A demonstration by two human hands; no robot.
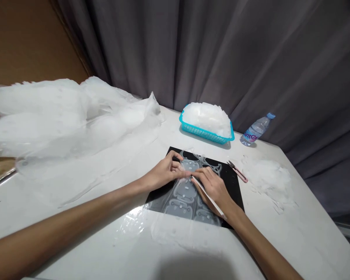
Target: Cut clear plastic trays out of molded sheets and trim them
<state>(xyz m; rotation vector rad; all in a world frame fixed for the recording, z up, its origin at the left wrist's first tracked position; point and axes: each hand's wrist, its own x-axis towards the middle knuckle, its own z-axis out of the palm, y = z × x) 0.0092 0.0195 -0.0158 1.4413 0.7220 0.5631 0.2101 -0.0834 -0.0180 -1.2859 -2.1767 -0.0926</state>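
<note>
A clear plastic sheet with rounded moulded outlines (185, 190) lies over a black mat (233, 182) on the white table. My left hand (169, 170) rests at the sheet's upper part, its thumb and fingers closed on the clear plastic. Against its thumb tip is my right hand (211, 184), fingers bent, holding a thin white stick-like tool (208, 197) that slants down toward the wrist. The tool's tip is near the left thumb, partly hidden by the fingers.
Behind the mat stands a turquoise basket (204, 134) heaped with white translucent pieces. A water bottle (255, 130) is to its right. Pink-handled snips (237, 172) lie beside clear scraps (271, 179). Large plastic sheets (61, 116) pile up at left, before a grey curtain (216, 50).
</note>
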